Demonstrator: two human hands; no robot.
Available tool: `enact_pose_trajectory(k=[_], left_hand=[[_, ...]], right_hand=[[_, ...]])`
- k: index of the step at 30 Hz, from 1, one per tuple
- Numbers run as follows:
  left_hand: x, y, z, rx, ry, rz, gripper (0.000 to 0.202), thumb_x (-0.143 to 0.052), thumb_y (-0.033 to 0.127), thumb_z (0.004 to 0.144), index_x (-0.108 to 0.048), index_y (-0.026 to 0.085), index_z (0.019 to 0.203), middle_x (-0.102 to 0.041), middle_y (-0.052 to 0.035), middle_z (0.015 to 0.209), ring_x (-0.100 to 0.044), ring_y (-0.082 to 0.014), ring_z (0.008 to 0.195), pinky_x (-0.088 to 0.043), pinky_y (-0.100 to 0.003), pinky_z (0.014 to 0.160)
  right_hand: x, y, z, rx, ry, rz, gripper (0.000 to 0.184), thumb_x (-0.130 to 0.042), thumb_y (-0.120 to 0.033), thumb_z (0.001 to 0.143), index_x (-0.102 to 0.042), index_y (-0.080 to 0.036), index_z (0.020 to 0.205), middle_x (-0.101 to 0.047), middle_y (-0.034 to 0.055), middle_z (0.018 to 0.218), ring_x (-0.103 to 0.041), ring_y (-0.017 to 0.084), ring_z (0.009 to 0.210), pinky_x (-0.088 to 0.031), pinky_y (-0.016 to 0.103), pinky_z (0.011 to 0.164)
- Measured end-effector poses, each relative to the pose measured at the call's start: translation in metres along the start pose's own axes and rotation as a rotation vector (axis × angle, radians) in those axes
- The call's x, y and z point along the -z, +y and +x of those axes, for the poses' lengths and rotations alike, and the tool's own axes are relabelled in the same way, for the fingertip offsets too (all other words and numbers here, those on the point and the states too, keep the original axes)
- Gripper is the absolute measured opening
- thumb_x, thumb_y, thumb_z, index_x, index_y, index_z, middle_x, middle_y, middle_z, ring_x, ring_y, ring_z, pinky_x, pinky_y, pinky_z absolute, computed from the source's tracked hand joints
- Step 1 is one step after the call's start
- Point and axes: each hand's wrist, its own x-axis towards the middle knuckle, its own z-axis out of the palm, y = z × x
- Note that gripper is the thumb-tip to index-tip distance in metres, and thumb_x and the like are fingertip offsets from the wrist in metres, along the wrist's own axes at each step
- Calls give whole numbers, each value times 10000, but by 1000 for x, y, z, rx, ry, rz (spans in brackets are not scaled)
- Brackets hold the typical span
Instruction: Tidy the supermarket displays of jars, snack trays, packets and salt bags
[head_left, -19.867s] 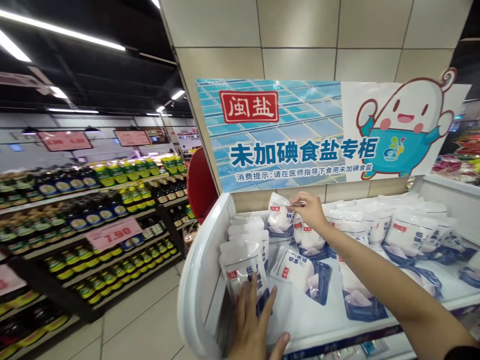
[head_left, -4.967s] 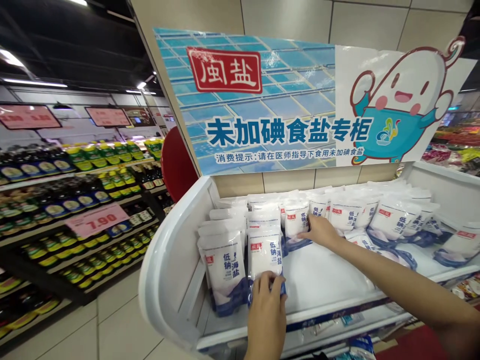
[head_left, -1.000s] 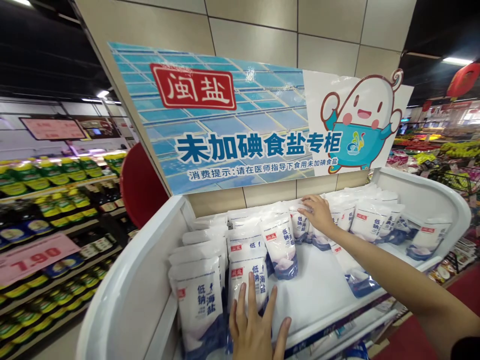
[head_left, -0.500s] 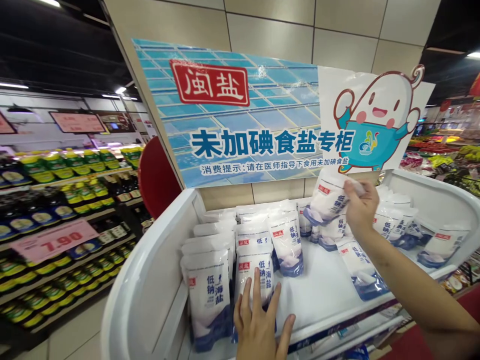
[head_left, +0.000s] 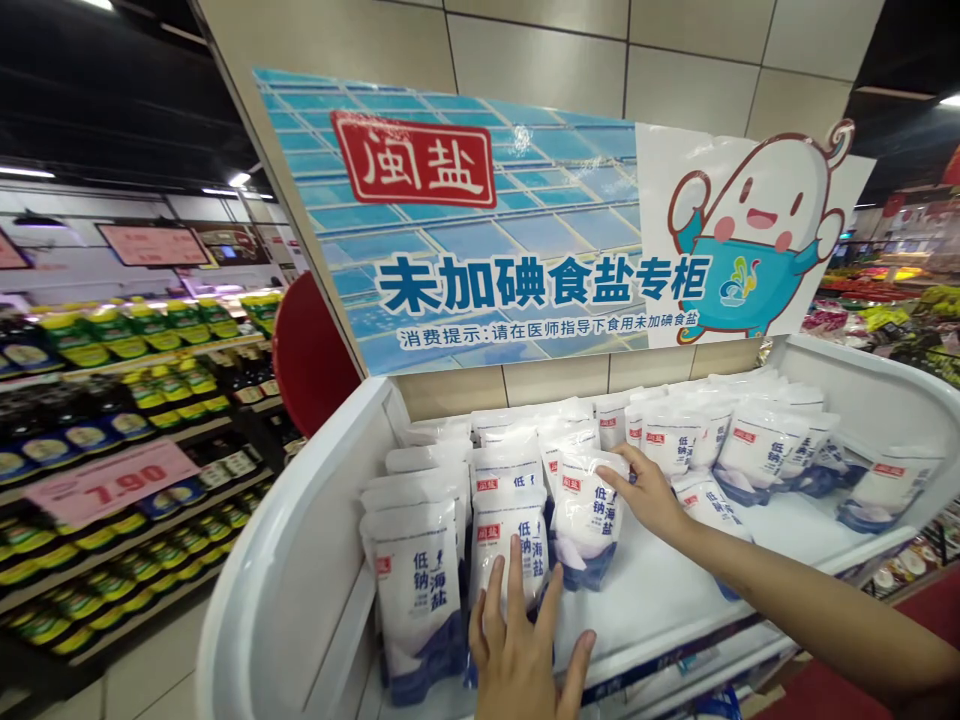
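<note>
My right hand (head_left: pixel 646 488) grips a white and blue salt pouch (head_left: pixel 589 520) by its upper right corner. That pouch stands slightly tilted on the white shelf (head_left: pixel 645 620), in front of another pouch in the third row from the left. With fingers spread, my left hand (head_left: pixel 517 640) lies against the front of a neighbouring salt pouch (head_left: pixel 510 540) in the second row. Left of it stands the front pouch of the first row (head_left: pixel 416 600). A further pouch (head_left: pixel 712 500) leans back right of centre, partly hidden by my right forearm.
The white display's curved left wall (head_left: pixel 277 560) rises beside the rows. More pouches (head_left: pixel 761 440) stand at the back right, and one (head_left: pixel 889 490) leans near the right wall. A large blue sign (head_left: pixel 480 250) hangs behind. Shelves with bottles (head_left: pixel 97 430) line the left side.
My right hand has carried the salt pouch from the back right, leftward and down, to the front of the third row. My left hand has stayed in place, fingers spread.
</note>
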Motion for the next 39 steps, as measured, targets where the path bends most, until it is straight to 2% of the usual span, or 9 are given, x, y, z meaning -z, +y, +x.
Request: enact_pose_trajectory(k=[5,11,18,21,24,27,33,36,39], left_hand=[[-4,-4,-1,-38,6,-20,489,-622,343,843,-635,285,1328,-259,-121,1636,-281,-397,1455,-301,-557,1093],[-11,-10,-4,-131,-61,-6,515,-616,341,846,-607,309,1359,-339,-93,1609,-239,-355,1487,-226,-544,1136],[-6,6,4,-77,-150,46,409,-570,378,912,-662,254,1290,-348,-70,1606,-230,-379,1490,-160,-627,1171],[-6,18,15,-113,-248,-15,369,-539,372,934,-690,241,1245,-389,-69,1584,-338,-358,1453,-249,-608,1180],[-13,25,21,-175,-385,-83,435,-587,411,905,-672,205,1278,-346,-100,1601,-423,-352,1409,-398,-543,1136],[-18,30,20,-166,-443,-90,551,-597,355,901,-553,170,1418,-312,-123,1609,-421,-347,1416,-460,-488,1106],[-19,42,9,41,-525,10,617,-568,210,908,-427,221,1509,-105,-171,1651,-700,-278,1059,-621,-312,696],[-28,44,7,37,-546,4,674,-617,280,889,-403,196,1522,-153,-168,1643,-585,-339,1260,-613,-350,822],[-35,39,13,-16,-592,-87,748,-577,422,903,-325,144,1549,-143,-104,1650,-259,-387,1486,-512,-443,1052]], right_hand=[[-3,18,-31,-225,-11,200,1080,-873,-538,603,-252,-292,1451,-531,122,1325,-583,286,1154,-512,472,966],[-21,35,-65,-326,19,360,1537,-976,-461,437,74,-294,1547,-342,189,1540,-409,330,1393,-321,535,1174],[-13,21,-19,-118,-223,36,1418,-961,-410,473,-117,-245,1601,-360,170,1550,-356,357,1420,-287,507,1189],[-20,25,-21,-88,-118,-131,1325,-942,-392,495,-203,-236,1584,-356,161,1532,-332,366,1422,-281,523,1188],[-32,37,-35,-157,10,-45,1180,-887,-400,582,-240,-219,1551,-355,170,1515,-357,361,1410,-329,545,1159],[-34,43,-39,-246,-150,198,930,-872,-417,608,-429,-204,1398,-549,149,1354,-532,341,1259,-432,537,1081],[-7,24,-11,-185,-339,13,849,-935,-360,518,-573,-226,1274,-529,98,1292,-514,322,1251,-503,486,1017],[4,17,0,-187,-449,-81,731,-895,-264,562,-607,-245,1234,-536,74,1234,-573,286,1137,-581,420,874],[7,12,8,-86,-450,-204,561,-845,-232,644,-597,-213,1147,-596,66,1136,-614,255,999,-588,377,774]])
